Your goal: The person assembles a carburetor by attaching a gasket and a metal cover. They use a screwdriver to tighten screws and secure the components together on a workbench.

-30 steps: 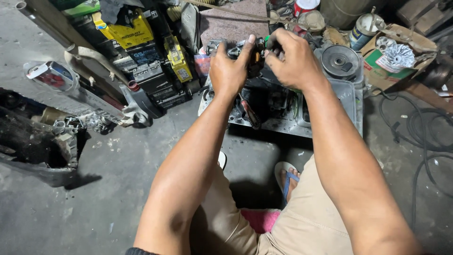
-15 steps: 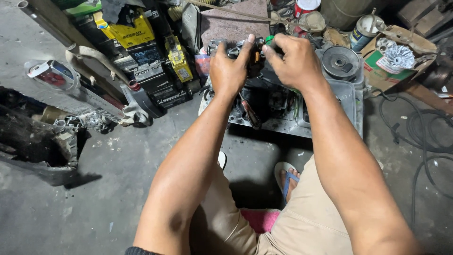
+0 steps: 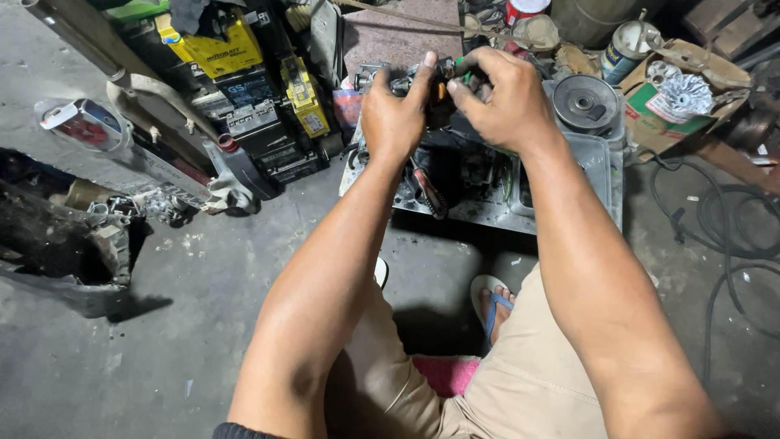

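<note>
Above the grimy metal tray point(image 3: 605, 175), the left hand point(image 3: 394, 114) and right hand point(image 3: 500, 97) both close around a small dark metal engine part point(image 3: 426, 85), its long axis running left to right between them, equally near both; a grey pulley wheel point(image 3: 585, 102) sits just right of it

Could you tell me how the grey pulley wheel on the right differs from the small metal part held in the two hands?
The pulley wheel lies flat and untouched on the metal tray, while the small metal part is raised above it, gripped by the left hand and right hand. The pulley wheel is round, broad and fully visible; the small metal part is irregular and largely hidden by fingers. Both look like grey, worn metal.
</note>
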